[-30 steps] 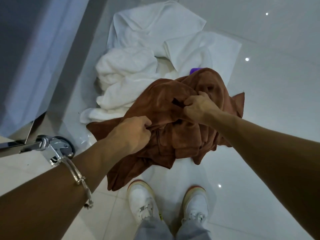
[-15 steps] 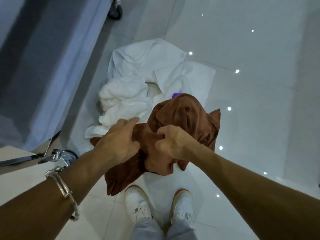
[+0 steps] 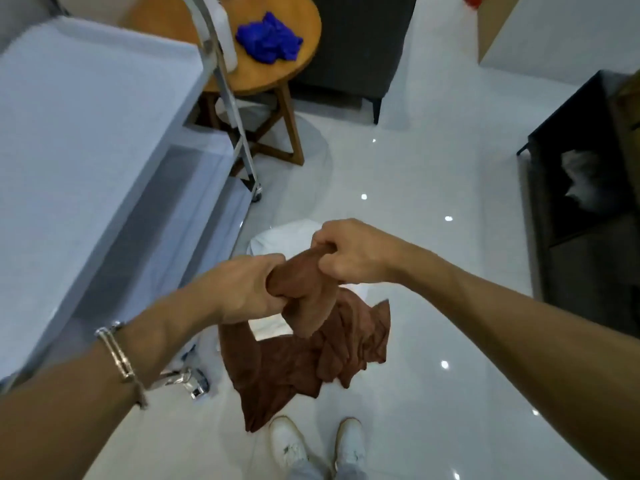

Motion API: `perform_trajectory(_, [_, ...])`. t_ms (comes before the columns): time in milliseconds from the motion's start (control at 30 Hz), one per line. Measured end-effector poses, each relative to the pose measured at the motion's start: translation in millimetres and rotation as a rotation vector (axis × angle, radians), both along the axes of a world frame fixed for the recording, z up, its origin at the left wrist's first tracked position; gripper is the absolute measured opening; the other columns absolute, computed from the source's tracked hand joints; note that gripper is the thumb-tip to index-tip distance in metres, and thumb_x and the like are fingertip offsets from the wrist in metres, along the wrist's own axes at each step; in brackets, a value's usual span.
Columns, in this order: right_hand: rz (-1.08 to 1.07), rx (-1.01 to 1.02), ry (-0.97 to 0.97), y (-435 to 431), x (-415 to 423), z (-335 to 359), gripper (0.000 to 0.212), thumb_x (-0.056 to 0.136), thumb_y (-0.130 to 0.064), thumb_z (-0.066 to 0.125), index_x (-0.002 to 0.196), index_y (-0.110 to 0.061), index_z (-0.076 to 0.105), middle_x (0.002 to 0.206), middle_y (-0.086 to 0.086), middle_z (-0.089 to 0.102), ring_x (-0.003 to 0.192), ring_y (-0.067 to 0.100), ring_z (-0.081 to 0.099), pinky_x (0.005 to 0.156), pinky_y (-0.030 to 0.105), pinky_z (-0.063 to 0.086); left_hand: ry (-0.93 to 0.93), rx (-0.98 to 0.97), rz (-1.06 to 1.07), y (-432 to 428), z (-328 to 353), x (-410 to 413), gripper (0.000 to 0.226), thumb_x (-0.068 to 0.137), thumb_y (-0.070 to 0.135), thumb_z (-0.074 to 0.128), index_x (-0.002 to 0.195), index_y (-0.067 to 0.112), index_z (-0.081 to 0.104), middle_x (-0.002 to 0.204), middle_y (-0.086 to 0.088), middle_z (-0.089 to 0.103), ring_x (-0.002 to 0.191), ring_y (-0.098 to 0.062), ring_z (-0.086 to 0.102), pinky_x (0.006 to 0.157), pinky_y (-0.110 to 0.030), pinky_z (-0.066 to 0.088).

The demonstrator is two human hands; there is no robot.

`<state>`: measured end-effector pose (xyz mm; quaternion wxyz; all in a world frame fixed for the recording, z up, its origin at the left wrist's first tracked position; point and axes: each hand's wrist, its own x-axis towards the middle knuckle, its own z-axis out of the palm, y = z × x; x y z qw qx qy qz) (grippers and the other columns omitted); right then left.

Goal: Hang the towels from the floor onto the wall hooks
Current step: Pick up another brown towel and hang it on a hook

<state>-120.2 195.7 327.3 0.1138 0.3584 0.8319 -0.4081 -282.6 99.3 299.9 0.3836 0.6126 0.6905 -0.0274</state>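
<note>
A brown towel (image 3: 311, 355) hangs in front of me, bunched at its top and held up off the floor. My left hand (image 3: 247, 289) grips the bunched edge on the left. My right hand (image 3: 349, 252) grips it just to the right, fingers curled round the cloth. The rest of the towel drapes down toward my shoes. White towels (image 3: 277, 239) lie on the floor behind my hands, mostly hidden by them. No wall hooks are in view.
A light blue cart (image 3: 86, 150) with a metal frame stands close on the left. A round wooden table (image 3: 304, 46) holds a blue cloth (image 3: 268, 38). A dark chair (image 3: 360, 46) stands behind it, and a black cabinet (image 3: 581, 216) at right. The floor is glossy white tile (image 3: 433, 150).
Both hands have lifted the brown towel higher off the floor. My view has tilted up, bringing the table, chair and cabinet into sight; the white towels now sit mostly behind my hands.
</note>
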Motion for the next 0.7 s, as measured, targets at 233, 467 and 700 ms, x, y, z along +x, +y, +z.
perform_trajectory(233, [-0.035, 0.347, -0.01, 18.3, 26.6, 226.3, 0.013, 0.087, -0.015, 0.05, 0.09, -0.019, 0.063, 0.086, -0.003, 0.058, 0.081, 0.016, 0.056, 0.079, 0.036, 0.053, 0.218, 0.125, -0.078, 2.5, 245.0, -27.1, 0.015, 0.082, 0.037, 0.065, 0.075, 0.028, 0.055, 0.079, 0.004, 0.06, 0.073, -0.011, 0.055, 0.062, -0.026, 0.041])
perform_trajectory(467, [-0.101, 0.462, -0.03, 13.3, 59.7, 335.0, 0.016, 0.088, -0.014, 0.048, 0.089, -0.027, 0.058, 0.086, -0.007, 0.058, 0.083, 0.013, 0.057, 0.079, 0.032, 0.052, 0.204, 0.505, 0.011, -14.9, 358.4, -28.9, 0.015, 0.087, 0.038, 0.055, 0.078, 0.027, 0.058, 0.085, 0.003, 0.062, 0.078, -0.01, 0.054, 0.068, -0.024, 0.044])
perform_trajectory(700, [-0.074, 0.44, -0.171, 0.4, 68.9, 367.0, 0.018, 0.088, -0.018, 0.049, 0.1, -0.023, 0.061, 0.103, 0.003, 0.064, 0.096, 0.021, 0.061, 0.085, 0.034, 0.052, 0.12, 0.859, 0.159, -23.8, 390.0, -5.9, 0.017, 0.095, 0.032, 0.045, 0.106, 0.026, 0.057, 0.101, 0.002, 0.066, 0.099, -0.024, 0.059, 0.085, -0.037, 0.047])
